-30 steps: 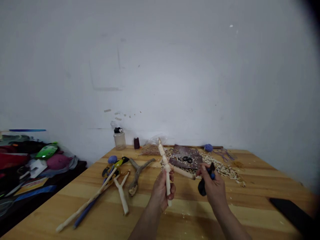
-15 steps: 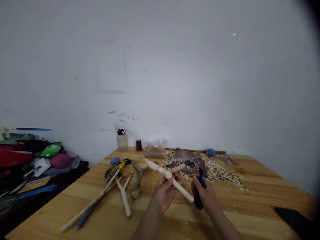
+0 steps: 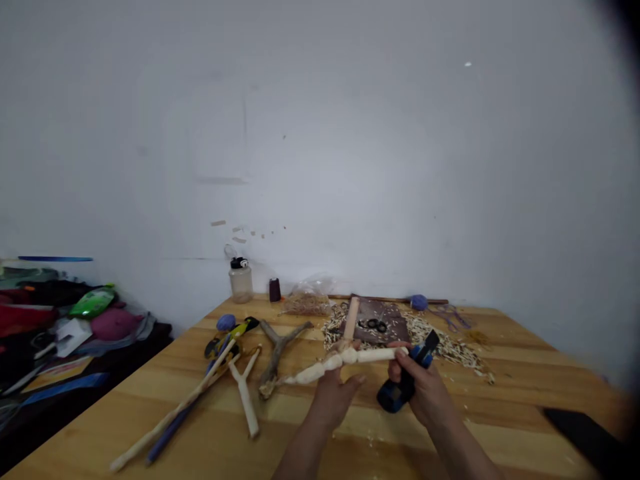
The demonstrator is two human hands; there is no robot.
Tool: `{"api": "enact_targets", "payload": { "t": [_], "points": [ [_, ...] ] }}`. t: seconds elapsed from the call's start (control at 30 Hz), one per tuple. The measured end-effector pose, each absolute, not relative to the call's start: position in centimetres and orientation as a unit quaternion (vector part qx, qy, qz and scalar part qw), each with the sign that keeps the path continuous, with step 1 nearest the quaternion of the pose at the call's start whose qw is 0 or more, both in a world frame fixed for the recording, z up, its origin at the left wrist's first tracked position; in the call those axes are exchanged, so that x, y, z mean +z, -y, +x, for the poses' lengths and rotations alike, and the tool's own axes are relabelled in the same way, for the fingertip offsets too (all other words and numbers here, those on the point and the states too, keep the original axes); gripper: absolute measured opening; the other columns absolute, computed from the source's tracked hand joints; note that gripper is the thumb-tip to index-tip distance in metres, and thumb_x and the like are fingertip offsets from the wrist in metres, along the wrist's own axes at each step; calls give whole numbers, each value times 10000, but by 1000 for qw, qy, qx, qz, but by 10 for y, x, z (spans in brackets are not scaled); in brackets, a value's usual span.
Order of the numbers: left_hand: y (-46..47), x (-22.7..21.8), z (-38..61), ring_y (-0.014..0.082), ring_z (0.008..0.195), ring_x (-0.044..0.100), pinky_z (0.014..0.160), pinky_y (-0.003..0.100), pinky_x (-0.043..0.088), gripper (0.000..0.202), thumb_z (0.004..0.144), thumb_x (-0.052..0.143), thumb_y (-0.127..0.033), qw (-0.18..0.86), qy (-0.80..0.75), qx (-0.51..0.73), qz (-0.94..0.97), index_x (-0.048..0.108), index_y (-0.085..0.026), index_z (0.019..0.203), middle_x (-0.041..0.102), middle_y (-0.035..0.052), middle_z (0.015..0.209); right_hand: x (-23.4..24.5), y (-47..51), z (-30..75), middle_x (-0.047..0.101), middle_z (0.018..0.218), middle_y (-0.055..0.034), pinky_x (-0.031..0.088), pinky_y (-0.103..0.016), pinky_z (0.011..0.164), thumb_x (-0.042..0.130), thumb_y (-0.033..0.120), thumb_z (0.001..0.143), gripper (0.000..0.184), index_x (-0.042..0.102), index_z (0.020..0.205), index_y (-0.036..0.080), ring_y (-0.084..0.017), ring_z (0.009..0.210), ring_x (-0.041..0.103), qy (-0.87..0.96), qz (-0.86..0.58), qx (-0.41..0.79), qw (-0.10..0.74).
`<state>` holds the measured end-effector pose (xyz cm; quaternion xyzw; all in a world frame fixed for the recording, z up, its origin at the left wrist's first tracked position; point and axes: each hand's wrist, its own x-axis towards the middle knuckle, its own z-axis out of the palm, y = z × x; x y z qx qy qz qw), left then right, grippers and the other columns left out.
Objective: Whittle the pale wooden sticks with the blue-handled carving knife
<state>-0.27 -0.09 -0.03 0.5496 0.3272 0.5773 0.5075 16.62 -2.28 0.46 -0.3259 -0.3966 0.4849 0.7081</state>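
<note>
The honey-coloured wooden tabletop [image 3: 310, 427] ended at a white plaster wall [image 3: 320, 133] on the far side, and its left edge ran diagonally beside a dark surface heaped with coloured cloth [image 3: 50, 313]. Bare wood lay open before the hands and to their right, reaching a flat black slab [image 3: 583, 430]. A pale carved wooden spindle [image 3: 320, 371] with a plain crosspiece rising from it was held level above the table. The left hand [image 3: 333, 403] was open, its fingers spread beneath the spindle; the right hand [image 3: 423, 390] was closed around a blue-and-black tool [image 3: 395, 393] and touched the spindle's end. At the far edge, a clear plastic bag [image 3: 315, 287] held fine brown wood shavings [image 3: 306, 307]; the contents of a clear black-capped bottle [image 3: 241, 283] could not be told.
</note>
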Motion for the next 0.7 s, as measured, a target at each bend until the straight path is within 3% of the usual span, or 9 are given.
{"api": "enact_targets", "payload": {
  "t": [0.1,0.17,0.23,0.37,0.4,0.47,0.53,0.7],
  "points": [
    [-19,-7,-14,271,925,612,825,348,458,299,495,808,-290,474,-396,594,515,708,-244,773,711,65,885,10,20,184,473,467,47,299,-231,462,701,397,685,248,620,809,198,-100,459,406,387,-299,470,735],
    [-29,-7,-24,254,757,648,660,332,479,373,615,708,-476,497,-403,579,506,698,-192,858,711,82,768,13,19,195,450,453,54,289,-234,458,691,395,681,232,608,780,203,-98,448,388,385,-301,455,744],
    [-31,-2,-32,235,723,660,609,292,462,531,665,648,-540,518,-405,570,493,642,-144,1020,707,86,724,14,18,204,437,445,58,281,-235,454,681,397,677,226,603,769,205,-98,443,376,387,-307,442,749],
    [-10,6,-29,221,969,627,740,290,478,537,722,667,-454,642,-295,469,529,529,-210,1181,653,120,1111,14,19,214,458,432,51,263,-228,441,701,370,657,227,615,765,189,-97,439,380,402,-331,412,748],
    [-3,6,-24,213,908,644,703,287,485,506,729,661,-457,670,-276,411,554,544,-210,1155,656,113,1084,14,20,214,467,433,48,262,-226,439,716,354,647,230,618,767,183,-95,440,382,406,-338,405,746],
    [9,3,-10,173,660,643,559,259,470,396,704,696,-411,686,-260,298,611,598,-159,994,678,75,826,15,20,214,476,448,52,272,-222,445,731,335,644,242,619,795,182,-93,451,393,410,-348,393,746],
    [15,-3,4,87,433,504,441,210,395,336,710,681,-419,674,-272,328,603,583,-151,887,578,-23,588,18,21,211,491,492,58,305,-222,466,711,361,680,273,607,872,197,-96,474,418,408,-346,390,750],
    [12,-7,14,58,427,416,435,185,308,341,712,675,-363,676,-255,459,518,521,-171,947,498,-71,533,25,22,205,535,583,54,353,-237,460,687,437,710,372,522,967,224,-107,475,461,403,-358,397,743]
  ]
}}
